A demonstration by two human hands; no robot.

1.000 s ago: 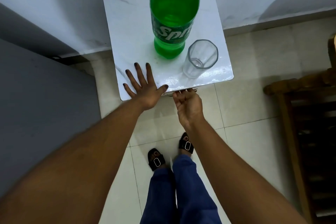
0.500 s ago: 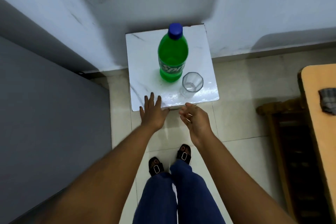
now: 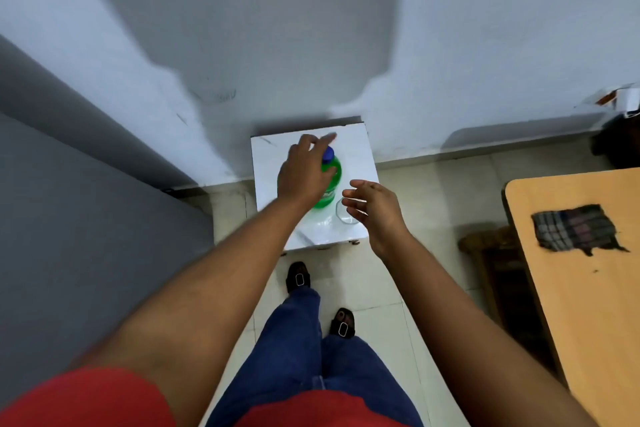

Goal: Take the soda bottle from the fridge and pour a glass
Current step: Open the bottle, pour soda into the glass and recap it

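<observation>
With the soda bottle (image 3: 330, 180) and glass (image 3: 346, 215) on the bench (image 3: 356, 156), the left hand (image 3: 304, 173) reached over its cap, grip spread, right hand (image 3: 375, 208) open beside; uncapping looked next.

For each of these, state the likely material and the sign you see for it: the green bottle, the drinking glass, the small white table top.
Green bottle: probably plastic, translucent green with a blue screw cap.
Drinking glass: clear, see-through and faceted; glass or clear plastic, cannot tell.
Table top: glossy white with grey veins, so marble or a marble-look laminate.
</observation>
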